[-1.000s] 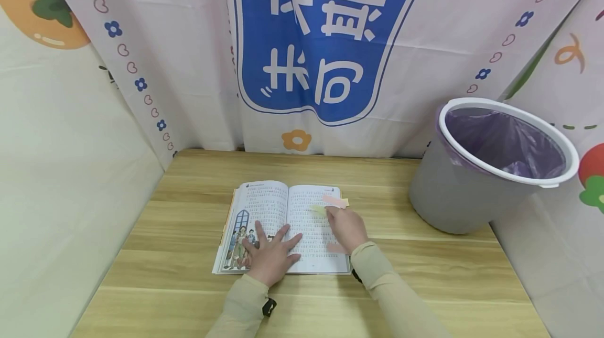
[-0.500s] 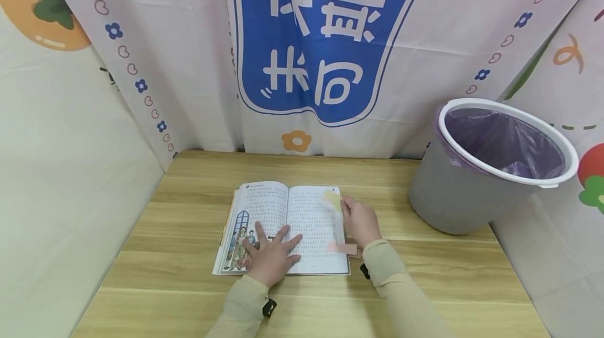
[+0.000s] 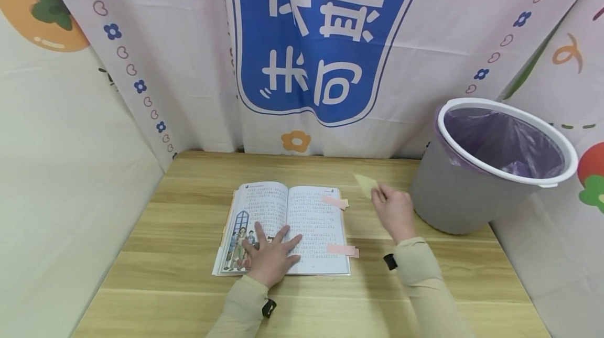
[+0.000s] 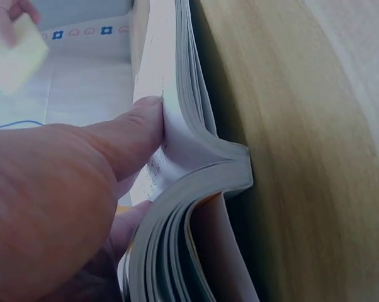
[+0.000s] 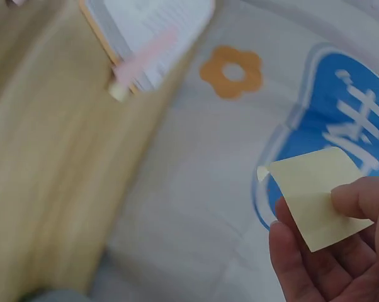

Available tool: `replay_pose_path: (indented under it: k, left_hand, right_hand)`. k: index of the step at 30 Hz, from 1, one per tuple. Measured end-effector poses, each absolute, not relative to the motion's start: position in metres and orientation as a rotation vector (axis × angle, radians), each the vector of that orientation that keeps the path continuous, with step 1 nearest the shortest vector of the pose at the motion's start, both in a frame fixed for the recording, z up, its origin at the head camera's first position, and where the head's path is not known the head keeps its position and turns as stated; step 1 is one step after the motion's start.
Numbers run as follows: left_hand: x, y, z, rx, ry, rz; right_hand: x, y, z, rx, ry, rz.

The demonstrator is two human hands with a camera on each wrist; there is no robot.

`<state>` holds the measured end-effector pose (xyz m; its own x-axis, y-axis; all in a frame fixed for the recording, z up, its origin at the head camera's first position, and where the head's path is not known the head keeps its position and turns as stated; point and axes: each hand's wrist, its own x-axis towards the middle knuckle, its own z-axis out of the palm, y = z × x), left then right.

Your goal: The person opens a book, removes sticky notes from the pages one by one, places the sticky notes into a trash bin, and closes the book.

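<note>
An open book lies on the wooden table, printed text on both pages and a colour picture at lower left. My left hand rests on it with fingers spread across the fold; in the left wrist view its thumb lies on the page near the lower edge. Off to the book's right, my right hand pinches a yellow sticky note between thumb and fingers, in the air. Two pink sticky tabs stick out past the right page's edge, the upper one beside a bit of yellow.
A grey bin with a purple liner stands at the table's right, close beyond my right hand. Printed cloth hangs behind the table and along both sides. Bare wood shows left of the book.
My right hand has peeled the yellow sticky note off the right page and carried it right, clear of the book. The pink tabs are uncovered. My left hand has stayed in place.
</note>
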<state>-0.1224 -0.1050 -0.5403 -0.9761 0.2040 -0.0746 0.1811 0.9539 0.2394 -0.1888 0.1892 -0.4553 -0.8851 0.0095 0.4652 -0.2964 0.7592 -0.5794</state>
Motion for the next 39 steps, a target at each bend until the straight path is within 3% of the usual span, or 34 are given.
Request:
replay_pose_path:
  k: [21, 33, 39]
  left_hand:
    - [-0.124, -0.107, -0.54, 0.307, 2.991, 0.387]
    - [-0.121, -0.107, -0.538, 0.301, 2.985, 0.39]
    - [-0.122, -0.107, -0.539, 0.302, 2.985, 0.399]
  right_hand:
    - [-0.17, 0.302, -0.317, 0.095, -2.025, 0.681]
    - [-0.185, 0.364, -0.287, 0.019, -2.251, 0.386]
    - [-0.203, 0.383, -0.287, 0.153, -2.418, 0.227]
